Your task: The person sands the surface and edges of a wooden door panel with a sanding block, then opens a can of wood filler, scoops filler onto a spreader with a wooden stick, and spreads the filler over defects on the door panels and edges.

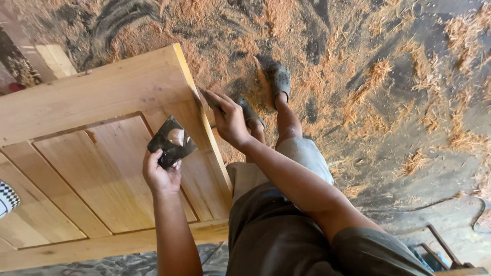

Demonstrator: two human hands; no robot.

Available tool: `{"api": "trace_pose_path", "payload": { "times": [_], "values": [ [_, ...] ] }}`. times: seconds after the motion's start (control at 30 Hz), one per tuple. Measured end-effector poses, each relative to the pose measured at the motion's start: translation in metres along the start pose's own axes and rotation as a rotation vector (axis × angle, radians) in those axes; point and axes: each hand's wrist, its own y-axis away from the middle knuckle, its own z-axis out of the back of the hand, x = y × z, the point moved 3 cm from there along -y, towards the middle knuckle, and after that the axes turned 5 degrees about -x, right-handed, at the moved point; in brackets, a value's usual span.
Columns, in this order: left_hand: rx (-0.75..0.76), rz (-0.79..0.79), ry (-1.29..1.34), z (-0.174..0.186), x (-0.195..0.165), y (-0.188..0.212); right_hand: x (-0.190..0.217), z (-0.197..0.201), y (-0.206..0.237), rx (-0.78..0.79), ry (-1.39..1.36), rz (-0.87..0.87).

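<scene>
A pale wooden panelled door lies flat in front of me, its long edge toward my legs. My left hand is raised over the door and grips a dark flat scrap with a pale smear of filler on it. My right hand rests against the door's near edge, pressing a small thin dark blade or pad to the wood; I cannot tell which. My feet in grey clogs stand just beyond the door's edge.
The dark floor is covered with orange sawdust and wood shavings. A checkered object pokes in at the left edge. A rusty metal frame and a thin cable lie at the lower right.
</scene>
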Motion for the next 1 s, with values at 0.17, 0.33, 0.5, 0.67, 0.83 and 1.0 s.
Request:
{"api": "trace_pose_path", "payload": {
  "times": [0.17,0.33,0.5,0.67,0.83,1.0],
  "values": [
    [0.024,0.023,0.019,0.0,0.007,0.003,0.0,-0.008,-0.001,-0.084,0.035,-0.016],
    [0.054,0.004,0.037,0.008,0.012,0.002,0.004,-0.012,-0.005,-0.002,0.166,0.052],
    [0.029,0.008,0.014,0.007,0.014,-0.002,0.008,-0.006,-0.006,0.132,0.206,0.081],
    [0.016,-0.021,-0.032,-0.003,0.011,0.001,0.008,0.01,-0.002,0.337,0.343,0.099],
    [0.041,-0.018,0.021,-0.019,0.015,-0.001,0.001,0.047,0.009,0.245,-0.162,-0.674],
    [0.058,0.018,0.083,-0.057,0.043,0.001,0.045,0.081,0.024,0.077,-0.142,0.005]
  ]
}}
